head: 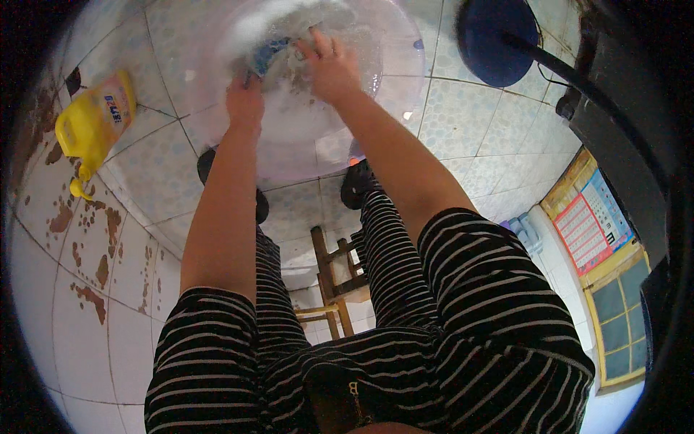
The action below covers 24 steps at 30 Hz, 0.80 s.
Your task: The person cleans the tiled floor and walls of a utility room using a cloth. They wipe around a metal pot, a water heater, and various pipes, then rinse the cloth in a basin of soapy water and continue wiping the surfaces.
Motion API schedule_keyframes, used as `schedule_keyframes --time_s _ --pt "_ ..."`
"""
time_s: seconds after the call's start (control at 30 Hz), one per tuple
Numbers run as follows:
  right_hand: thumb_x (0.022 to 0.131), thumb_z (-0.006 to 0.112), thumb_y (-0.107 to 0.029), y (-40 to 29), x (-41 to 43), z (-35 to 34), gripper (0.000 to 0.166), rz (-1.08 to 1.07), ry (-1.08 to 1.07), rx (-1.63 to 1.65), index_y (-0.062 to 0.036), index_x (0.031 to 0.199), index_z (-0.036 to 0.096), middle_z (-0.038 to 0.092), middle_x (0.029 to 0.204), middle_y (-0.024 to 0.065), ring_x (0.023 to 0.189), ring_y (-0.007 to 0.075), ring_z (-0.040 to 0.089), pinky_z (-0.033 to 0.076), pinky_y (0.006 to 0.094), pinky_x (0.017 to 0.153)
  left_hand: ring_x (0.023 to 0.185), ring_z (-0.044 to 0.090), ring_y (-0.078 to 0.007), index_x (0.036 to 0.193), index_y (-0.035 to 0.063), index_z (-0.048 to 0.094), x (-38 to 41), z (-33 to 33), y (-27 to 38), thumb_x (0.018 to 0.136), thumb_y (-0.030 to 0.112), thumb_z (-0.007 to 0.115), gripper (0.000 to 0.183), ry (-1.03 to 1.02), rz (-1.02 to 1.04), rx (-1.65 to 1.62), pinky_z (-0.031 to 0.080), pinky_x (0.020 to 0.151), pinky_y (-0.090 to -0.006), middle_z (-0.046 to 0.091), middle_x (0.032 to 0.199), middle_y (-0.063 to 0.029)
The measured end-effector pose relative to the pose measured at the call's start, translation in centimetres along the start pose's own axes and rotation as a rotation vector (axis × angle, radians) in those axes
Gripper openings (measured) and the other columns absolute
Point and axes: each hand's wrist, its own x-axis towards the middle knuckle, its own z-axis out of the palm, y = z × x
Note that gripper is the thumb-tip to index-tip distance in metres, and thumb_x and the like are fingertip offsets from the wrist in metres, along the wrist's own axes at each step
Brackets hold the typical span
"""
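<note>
A large translucent pinkish plastic basin (404, 92) stands on the tiled floor in front of me, with cloudy, foamy water in it. A blue wet cloth (267, 56) shows in the water, blurred and partly under foam. My left hand (246, 103) reaches in at the cloth's near left end, fingertips down at it; whether they grip it is unclear. On the cloth's right side, my right hand (333, 68) has its fingers spread over the water, with nothing plainly held.
A yellow detergent bottle (97, 116) lies at the left by the stained tile wall (81, 260). A dark blue round base with a pole (499, 43) stands to the right. Behind my feet is a wooden stool or chair (336, 271). A yellow-framed window (618, 320) is at the far right.
</note>
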Motion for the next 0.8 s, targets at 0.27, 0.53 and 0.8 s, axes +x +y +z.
schedule_keyframes --time_s 0.27,0.53,0.8 --pt "0.081 0.069 -0.019 -8.1 -2.2 -6.7 0.055 0.276 -0.019 0.673 -0.0101 0.131 0.048 0.056 0.124 0.0201 0.112 0.0402 0.054 0.048 0.0448 0.092 0.109 0.056 -0.0203 0.132 0.0074 0.053 -3.3 0.1 3.7 0.099 0.038 0.052 0.045 -0.563 -0.321 -1.066 0.051 0.088 -0.0332 0.059 0.123 -0.0065" --pt "0.086 0.062 -0.038 -7.5 2.3 -9.2 0.035 0.561 -0.343 0.395 -0.0095 0.107 0.065 0.062 0.111 0.0187 0.092 0.0369 0.065 0.055 0.0429 0.074 0.097 0.061 -0.0213 0.12 0.009 0.057 -5.6 1.4 1.7 0.096 0.039 0.058 0.039 -0.535 -0.191 -1.222 0.052 0.08 -0.0368 0.061 0.109 -0.0063" --pt "0.088 0.059 -0.027 -6.0 -1.9 -4.4 0.021 0.107 -0.271 0.223 -0.0086 0.096 0.066 0.062 0.103 0.0174 0.091 0.0376 0.063 0.052 0.0464 0.077 0.094 0.061 -0.0227 0.117 0.008 0.058 -5.0 -1.2 2.9 0.097 0.041 0.054 0.039 -0.398 -0.476 -0.982 0.052 0.081 -0.0385 0.062 0.103 -0.0073"
